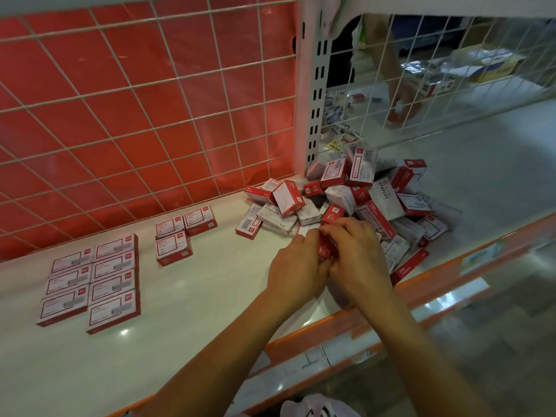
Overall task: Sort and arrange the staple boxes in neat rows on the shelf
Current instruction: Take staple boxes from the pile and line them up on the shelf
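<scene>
Staple boxes (326, 249), red, a small clutch gripped between both hands: the left hand (296, 263) and right hand (359, 254) curl their fingers round them, and the two hands touch beneath. Just beyond the grip and to its right, reaching the fingertips, lies a loose pile (361, 200) of boxes. Well left of the grip, two flat rows (93, 278) lie side by side, and a small group (180, 233) sits between the rows and the grip. All rest on the white shelf (195, 311).

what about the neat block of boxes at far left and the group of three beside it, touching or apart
Apart. The head view shows bare white shelf between the neat block and the group of three.
</scene>
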`<state>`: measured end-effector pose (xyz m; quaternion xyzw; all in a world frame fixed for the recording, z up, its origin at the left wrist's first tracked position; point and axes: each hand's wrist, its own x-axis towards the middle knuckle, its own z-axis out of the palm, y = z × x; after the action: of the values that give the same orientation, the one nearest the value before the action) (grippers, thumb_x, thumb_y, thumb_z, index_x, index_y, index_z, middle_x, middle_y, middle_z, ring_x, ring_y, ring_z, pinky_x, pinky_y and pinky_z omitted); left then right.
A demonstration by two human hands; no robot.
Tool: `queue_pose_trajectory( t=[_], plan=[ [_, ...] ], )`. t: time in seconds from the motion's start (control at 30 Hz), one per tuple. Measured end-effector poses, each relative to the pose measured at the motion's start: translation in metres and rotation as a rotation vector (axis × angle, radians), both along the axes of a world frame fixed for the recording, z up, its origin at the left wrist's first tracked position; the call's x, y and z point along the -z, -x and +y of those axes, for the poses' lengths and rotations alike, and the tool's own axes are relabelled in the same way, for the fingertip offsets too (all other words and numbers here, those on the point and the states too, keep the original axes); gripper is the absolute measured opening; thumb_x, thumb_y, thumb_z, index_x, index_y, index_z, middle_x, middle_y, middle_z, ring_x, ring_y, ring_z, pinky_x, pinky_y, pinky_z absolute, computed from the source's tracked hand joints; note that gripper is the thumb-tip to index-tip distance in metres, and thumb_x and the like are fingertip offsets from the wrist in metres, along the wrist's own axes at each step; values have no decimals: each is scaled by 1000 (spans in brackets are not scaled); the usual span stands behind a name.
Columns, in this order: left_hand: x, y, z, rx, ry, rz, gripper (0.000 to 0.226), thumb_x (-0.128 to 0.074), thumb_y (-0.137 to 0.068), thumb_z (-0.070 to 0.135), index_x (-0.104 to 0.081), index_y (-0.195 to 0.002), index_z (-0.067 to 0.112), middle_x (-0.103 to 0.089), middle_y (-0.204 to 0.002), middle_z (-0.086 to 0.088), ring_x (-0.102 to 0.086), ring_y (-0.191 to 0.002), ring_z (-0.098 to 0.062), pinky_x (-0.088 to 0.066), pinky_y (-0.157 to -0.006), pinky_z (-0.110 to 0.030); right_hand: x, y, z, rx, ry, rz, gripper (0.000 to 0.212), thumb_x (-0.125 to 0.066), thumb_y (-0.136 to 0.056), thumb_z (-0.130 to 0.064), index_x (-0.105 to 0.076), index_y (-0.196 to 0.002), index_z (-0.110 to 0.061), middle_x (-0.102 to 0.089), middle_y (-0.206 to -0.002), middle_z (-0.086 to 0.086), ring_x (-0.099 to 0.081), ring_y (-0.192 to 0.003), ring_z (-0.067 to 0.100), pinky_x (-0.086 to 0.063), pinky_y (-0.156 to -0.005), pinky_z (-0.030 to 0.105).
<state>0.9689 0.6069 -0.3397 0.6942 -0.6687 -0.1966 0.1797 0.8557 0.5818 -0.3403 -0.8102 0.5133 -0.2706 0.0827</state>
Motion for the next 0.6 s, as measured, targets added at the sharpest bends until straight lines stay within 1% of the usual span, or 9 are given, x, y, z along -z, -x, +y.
queue_pose_trajectory(
  t=[0.1,0.23,0.3,0.37,0.4,0.43,0.5,0.6],
  plan=[
    [2,-2,0,-9,5,26,43,-48,-96,40,-41,-136,26,-58,-119,-3,-58,-100,-23,-44,-77,-32,0,2,0,-28,12,12,51,-71,-60,10,-67,-108,-5,-63,-111,14,-56,-101,37,-48,-83,45],
    [-4,-8,3,-52,49,160,32,-48,-97,41,-53,-125,27,-63,-111,4,-59,-95,-17,-47,-78,-31,0,3,-2,-30,4,-24,49,-68,-66,10,-66,-113,-5,-62,-114,13,-54,-104,36,-49,-86,46],
    [-10,-12,7,-79,18,289,33,-49,-97,38,-53,-127,25,-62,-114,5,-59,-97,-16,-48,-83,-30,-3,2,-1,-28,3,-35,48,-71,-70,4,-64,-115,-7,-60,-114,13,-53,-105,36,-49,-86,47],
    [-11,-17,12,-114,-30,484,35,-50,-96,36,-51,-130,27,-62,-117,4,-63,-97,-18,-52,-89,-37,-8,-1,2,-32,2,-50,45,-68,-74,-3,-62,-119,-8,-58,-116,14,-52,-107,37,-48,-86,48],
    [-11,-20,14,-140,-50,580,34,-51,-96,35,-51,-129,29,-62,-117,3,-65,-95,-19,-54,-88,-40,-11,-3,3,-36,0,-61,44,-65,-76,-7,-60,-120,-8,-57,-116,15,-51,-107,37,-47,-86,49],
    [-12,-23,16,-172,-72,668,32,-52,-96,34,-51,-127,31,-62,-115,3,-66,-93,-19,-56,-86,-40,-13,-6,5,-42,1,-72,44,-62,-77,-10,-59,-121,-8,-56,-116,16,-52,-106,37,-47,-85,49],
    [-15,-28,20,-229,-113,807,28,-53,-96,29,-50,-124,33,-60,-117,2,-65,-95,-18,-57,-82,-34,-14,-10,7,-68,10,-93,47,-59,-77,-11,-58,-123,-8,-54,-116,16,-53,-104,35,-49,-83,49],
    [-21,-38,27,-269,-119,938,27,-53,-97,21,-51,-120,33,-59,-119,3,-62,-101,-17,-53,-73,-21,-14,-15,10,-118,-22,-108,52,-65,-79,-3,-53,-129,-9,-48,-119,15,-50,-108,31,-49,-88,46]
  ],
)
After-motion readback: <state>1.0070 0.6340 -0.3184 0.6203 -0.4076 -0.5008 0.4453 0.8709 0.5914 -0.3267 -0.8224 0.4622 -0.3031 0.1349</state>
